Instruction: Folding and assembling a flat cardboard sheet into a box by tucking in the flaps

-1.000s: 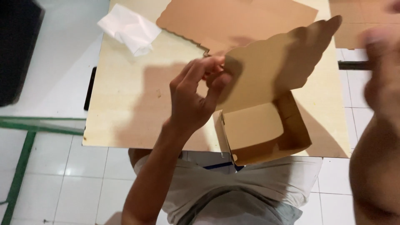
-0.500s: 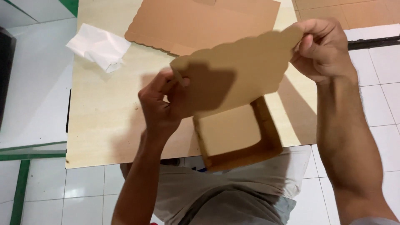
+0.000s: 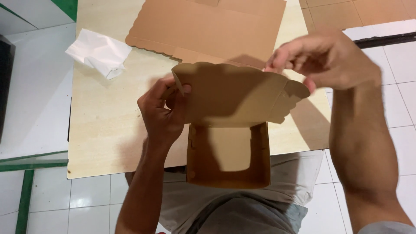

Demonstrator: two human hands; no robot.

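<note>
Lid fold underway: left hand (image 3: 162, 113) pinches brown scalloped cardboard box lid (image 3: 232, 95); right hand (image 3: 327, 60) fingers curled at its far tab, grip unclear. Next probably needs tabs tucked.

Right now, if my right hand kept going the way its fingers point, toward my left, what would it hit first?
Probably the box lid: the right hand already has fingertips at its upper right edge. Depth is unclear.

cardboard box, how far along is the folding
Done: the cardboard box base and its side walls stand upright, open at the top. In hand: the left hand pinches the scalloped lid at one corner and the right hand is at the other. Left: the lid is not yet closed; flat cardboard sheets lie unfolded on the table.
</note>
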